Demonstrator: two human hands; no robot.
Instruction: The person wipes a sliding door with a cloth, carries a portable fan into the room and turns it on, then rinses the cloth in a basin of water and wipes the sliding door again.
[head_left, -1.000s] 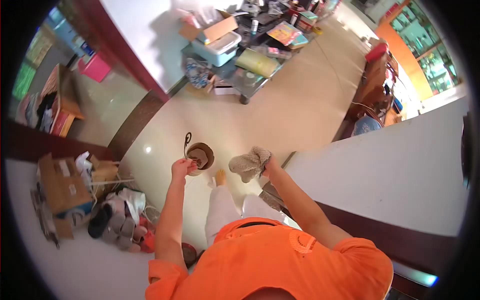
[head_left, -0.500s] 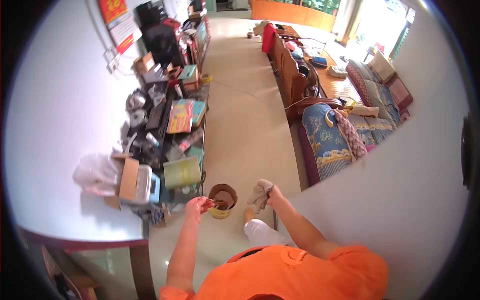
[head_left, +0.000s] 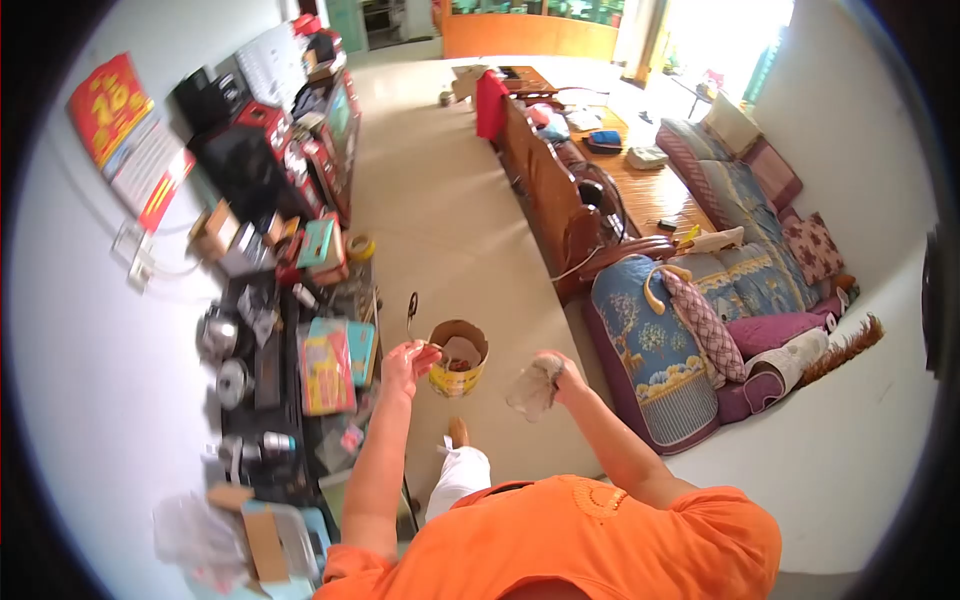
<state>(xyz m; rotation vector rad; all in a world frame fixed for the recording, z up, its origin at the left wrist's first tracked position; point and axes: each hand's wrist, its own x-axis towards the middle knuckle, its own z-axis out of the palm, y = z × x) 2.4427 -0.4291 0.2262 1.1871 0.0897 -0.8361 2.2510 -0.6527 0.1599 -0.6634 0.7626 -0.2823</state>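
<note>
My left hand [head_left: 410,366] is closed on the rim or handle of a round yellow-and-brown bucket [head_left: 456,380], with a thin dark hooked piece [head_left: 412,308] rising just above the fingers. Inside the bucket lie some small reddish-brown items, too small to name. A crumpled greyish-beige cloth [head_left: 531,390] hangs from my right hand [head_left: 560,374], whose fingers are closed round its top. The cloth is to the right of the bucket and apart from it.
On the left stands a long dark table [head_left: 267,400] loaded with pots, books and boxes. A wooden bench [head_left: 535,170] and a sofa with a blue patterned cover [head_left: 650,345] line the right. Pale floor [head_left: 430,190] runs between them.
The view has swung and moved forward along the passage, past the doorway. The bucket has travelled with my left hand. The cloth is still in my right hand.
</note>
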